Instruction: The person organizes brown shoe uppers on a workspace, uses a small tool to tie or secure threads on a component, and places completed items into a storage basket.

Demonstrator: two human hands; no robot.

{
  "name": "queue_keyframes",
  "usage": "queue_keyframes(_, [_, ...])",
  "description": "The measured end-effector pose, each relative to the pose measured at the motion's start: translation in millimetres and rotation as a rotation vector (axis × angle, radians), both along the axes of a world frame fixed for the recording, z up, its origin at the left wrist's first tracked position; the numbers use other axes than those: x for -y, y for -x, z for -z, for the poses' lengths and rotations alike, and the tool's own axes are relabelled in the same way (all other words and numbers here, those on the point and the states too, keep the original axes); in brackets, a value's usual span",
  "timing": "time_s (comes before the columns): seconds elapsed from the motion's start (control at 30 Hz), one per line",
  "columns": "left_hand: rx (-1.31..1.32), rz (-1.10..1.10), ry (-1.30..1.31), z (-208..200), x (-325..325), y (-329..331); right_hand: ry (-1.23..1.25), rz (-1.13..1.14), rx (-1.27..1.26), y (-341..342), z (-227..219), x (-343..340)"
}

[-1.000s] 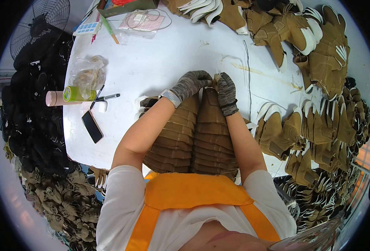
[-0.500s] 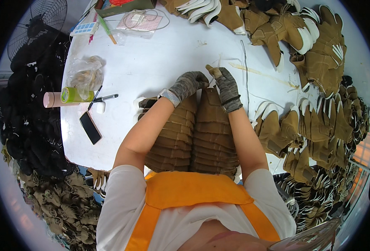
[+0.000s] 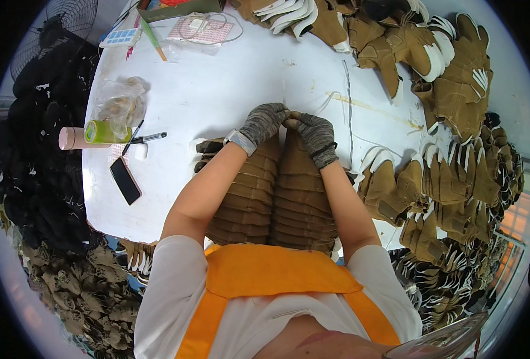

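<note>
Two long overlapping stacks of brown shoe uppers, a left stack [image 3: 245,194] and a right stack [image 3: 304,200], lie side by side in front of me. At their far ends my two hands meet, both in grey knitted gloves with bare fingertips. My left hand [image 3: 264,124] is closed, its fingertips bent together above the left stack's far end. Close against it, my right hand [image 3: 314,136] is pinched shut over the tip of the right stack. Whatever lies between the fingertips is too small and covered to make out.
On the white table [image 3: 217,78], a phone [image 3: 125,181], a pink bottle [image 3: 71,138], a green tape roll [image 3: 100,132], a pen [image 3: 149,138] and a plastic bag [image 3: 119,105] sit at left. Brown uppers [image 3: 391,188] pile at right. Black ones [image 3: 40,155] heap beyond the left edge.
My right hand has moved left and slightly nearer, its thumb and fingers folding down. The fingertips of both hands, apart before, now touch. My left hand has barely shifted.
</note>
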State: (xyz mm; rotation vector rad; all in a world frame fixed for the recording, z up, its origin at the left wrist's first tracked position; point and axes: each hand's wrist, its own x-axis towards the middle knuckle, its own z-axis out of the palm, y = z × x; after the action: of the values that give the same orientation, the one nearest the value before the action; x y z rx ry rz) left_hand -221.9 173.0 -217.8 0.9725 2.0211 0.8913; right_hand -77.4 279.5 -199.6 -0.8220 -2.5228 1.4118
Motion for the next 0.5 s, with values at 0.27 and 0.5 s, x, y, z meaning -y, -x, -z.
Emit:
queue_keyframes(0.27, [0.23,-0.141,0.024,-0.9,3.8,1.3,0.09,0.219,0.023,10.4,2.9,1.6])
queue_keyframes(0.5, [0.258,-0.027,-0.059,-10.7,13.7,-0.9,0.07,0.053,0.011,3.6,-13.1,-3.1])
